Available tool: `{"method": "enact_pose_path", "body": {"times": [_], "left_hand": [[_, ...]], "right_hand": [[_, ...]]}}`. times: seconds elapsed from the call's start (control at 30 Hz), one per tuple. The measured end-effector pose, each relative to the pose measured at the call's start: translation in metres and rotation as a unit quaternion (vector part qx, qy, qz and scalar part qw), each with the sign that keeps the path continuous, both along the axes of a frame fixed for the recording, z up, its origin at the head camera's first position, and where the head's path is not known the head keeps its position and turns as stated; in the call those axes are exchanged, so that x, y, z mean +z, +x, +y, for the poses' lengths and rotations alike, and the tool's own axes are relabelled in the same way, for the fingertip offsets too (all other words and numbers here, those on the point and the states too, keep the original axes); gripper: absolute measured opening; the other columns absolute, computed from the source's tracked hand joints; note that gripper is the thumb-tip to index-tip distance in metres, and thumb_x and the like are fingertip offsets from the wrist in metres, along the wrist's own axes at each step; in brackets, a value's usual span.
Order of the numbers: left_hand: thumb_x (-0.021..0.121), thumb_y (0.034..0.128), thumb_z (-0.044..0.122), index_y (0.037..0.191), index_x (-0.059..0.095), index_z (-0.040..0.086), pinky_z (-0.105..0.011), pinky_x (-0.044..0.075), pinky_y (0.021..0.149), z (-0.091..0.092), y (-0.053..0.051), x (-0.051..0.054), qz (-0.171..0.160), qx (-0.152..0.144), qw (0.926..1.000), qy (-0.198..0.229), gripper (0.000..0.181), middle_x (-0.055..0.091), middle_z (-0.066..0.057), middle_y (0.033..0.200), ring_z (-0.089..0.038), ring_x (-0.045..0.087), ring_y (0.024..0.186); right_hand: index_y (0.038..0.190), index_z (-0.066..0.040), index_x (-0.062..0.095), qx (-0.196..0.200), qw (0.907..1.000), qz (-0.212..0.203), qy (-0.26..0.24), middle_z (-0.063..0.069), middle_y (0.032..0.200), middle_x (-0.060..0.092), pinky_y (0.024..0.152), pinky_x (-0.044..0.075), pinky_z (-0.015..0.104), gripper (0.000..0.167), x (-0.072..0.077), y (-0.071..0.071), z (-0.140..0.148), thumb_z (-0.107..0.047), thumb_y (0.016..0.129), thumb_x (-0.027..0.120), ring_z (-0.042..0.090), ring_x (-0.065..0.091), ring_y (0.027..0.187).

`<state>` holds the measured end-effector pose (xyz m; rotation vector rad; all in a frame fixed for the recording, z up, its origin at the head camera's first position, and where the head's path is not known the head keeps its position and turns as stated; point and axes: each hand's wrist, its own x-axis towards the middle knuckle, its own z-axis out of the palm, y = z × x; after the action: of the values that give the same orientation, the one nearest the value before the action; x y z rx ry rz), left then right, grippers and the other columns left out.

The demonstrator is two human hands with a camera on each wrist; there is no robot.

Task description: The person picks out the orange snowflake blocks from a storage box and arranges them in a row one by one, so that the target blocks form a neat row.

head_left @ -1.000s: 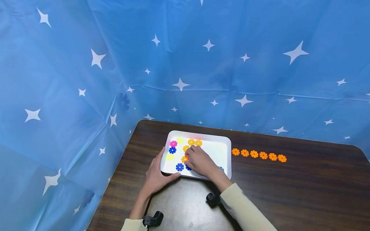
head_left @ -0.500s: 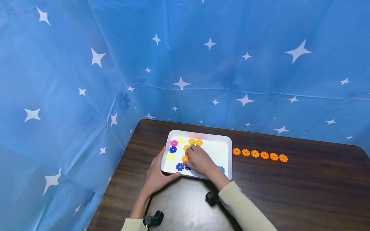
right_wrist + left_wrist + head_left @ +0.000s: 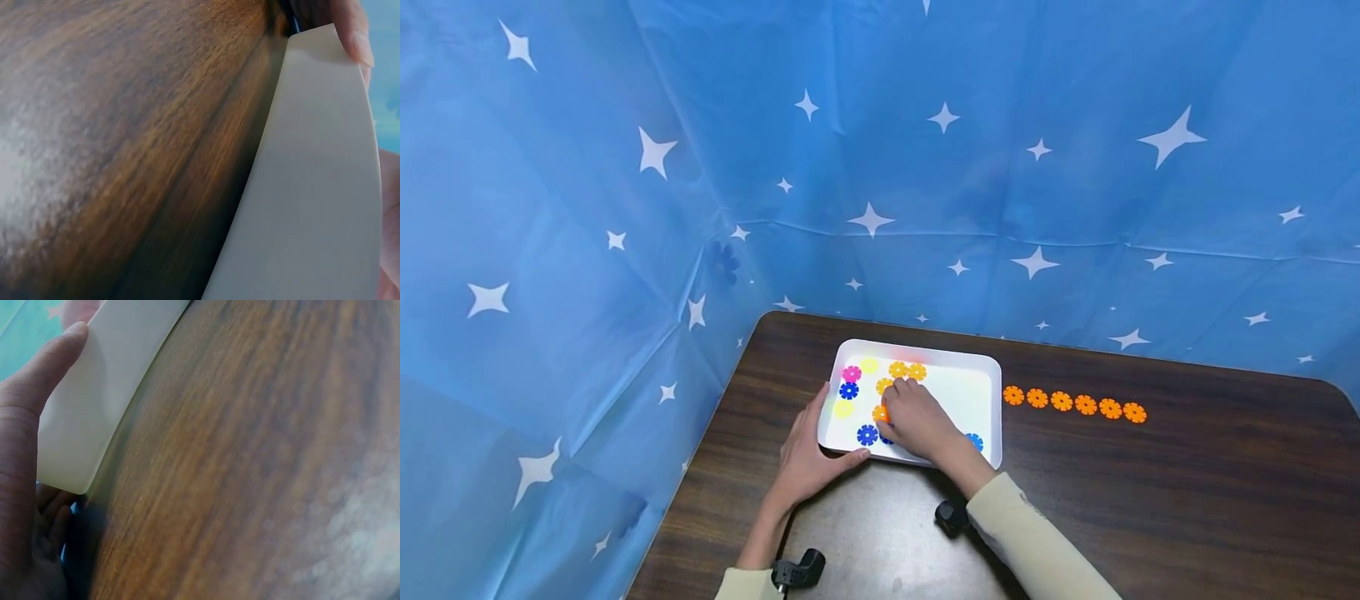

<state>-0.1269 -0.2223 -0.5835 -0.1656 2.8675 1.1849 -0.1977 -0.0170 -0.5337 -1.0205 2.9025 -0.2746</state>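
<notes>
In the head view a shallow white tray [image 3: 961, 396] stands on the table. My left hand [image 3: 805, 454] holds its near left corner, thumb on the front wall and fingers along the left side; the left wrist view shows the thumb against the tray's outer wall [image 3: 94, 394]. Inside the tray, my right hand [image 3: 916, 421] has its fingers curled at an orange slotted disc [image 3: 879, 414], pinching its edge; the fingertips are partly hidden. Around it lie yellow-orange discs [image 3: 898, 370], blue discs [image 3: 867, 435], a pink disc [image 3: 852, 374] and pale yellow discs [image 3: 843, 408].
To the tray's right, several orange discs [image 3: 1062, 402] form a row on the dark wooden table [image 3: 1187, 483]. A lighter blue disc [image 3: 974, 442] lies by the right forearm, at the tray's near right. A blue star-patterned curtain [image 3: 1075, 183] hangs behind the table.
My right hand shifts very slightly over the same orange disc, covering more of the blue disc beside it. The left hand and the tray stay in place.
</notes>
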Motion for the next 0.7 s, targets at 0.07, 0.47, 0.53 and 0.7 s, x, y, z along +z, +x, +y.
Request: {"method": "enact_pose_path", "body": {"times": [0.07, 0.47, 0.53, 0.7], "left_hand": [[0.079, 0.0676, 0.076, 0.161, 0.011, 0.045, -0.062, 0.041, 0.107, 0.000, 0.000, 0.000, 0.002, 0.000, 1.0000, 0.001, 0.120, 0.035, 0.000, 0.164, -0.026, 0.042, 0.140], [0.081, 0.0671, 0.074, 0.161, 0.011, 0.044, -0.060, 0.041, 0.106, 0.000, -0.001, -0.001, 0.005, -0.005, 1.0000, 0.002, 0.121, 0.035, 0.001, 0.164, -0.025, 0.043, 0.139], [0.081, 0.0667, 0.074, 0.161, 0.010, 0.045, -0.060, 0.041, 0.106, 0.000, -0.001, -0.001, 0.004, -0.005, 1.0000, 0.005, 0.121, 0.035, 0.001, 0.164, -0.024, 0.043, 0.139], [0.081, 0.0667, 0.073, 0.161, 0.010, 0.046, -0.061, 0.040, 0.108, -0.001, 0.000, -0.001, 0.003, -0.005, 0.9999, 0.013, 0.121, 0.034, 0.001, 0.165, -0.025, 0.042, 0.140]], "right_hand": [[0.119, 0.001, 0.066, -0.002, 1.0000, -0.003, -0.005, 0.012, 0.110, 0.068, 0.098, 0.049, 0.036, 0.042, 0.001, 0.001, 0.002, -0.035, 0.097, 0.066, 0.023, 0.058, 0.099], [0.119, -0.002, 0.065, -0.036, 0.9981, -0.029, -0.041, 0.011, 0.111, 0.067, 0.099, 0.049, 0.040, 0.039, 0.008, 0.000, 0.024, -0.035, 0.099, 0.065, 0.024, 0.057, 0.101], [0.118, -0.001, 0.065, -0.032, 0.9979, -0.025, -0.050, 0.012, 0.110, 0.066, 0.097, 0.049, 0.040, 0.038, 0.009, 0.001, 0.028, -0.034, 0.099, 0.065, 0.024, 0.057, 0.100], [0.121, 0.000, 0.064, -0.041, 0.9966, -0.030, -0.065, 0.014, 0.114, 0.066, 0.102, 0.048, 0.043, 0.040, 0.012, 0.002, 0.039, -0.033, 0.098, 0.066, 0.027, 0.057, 0.104]]}}
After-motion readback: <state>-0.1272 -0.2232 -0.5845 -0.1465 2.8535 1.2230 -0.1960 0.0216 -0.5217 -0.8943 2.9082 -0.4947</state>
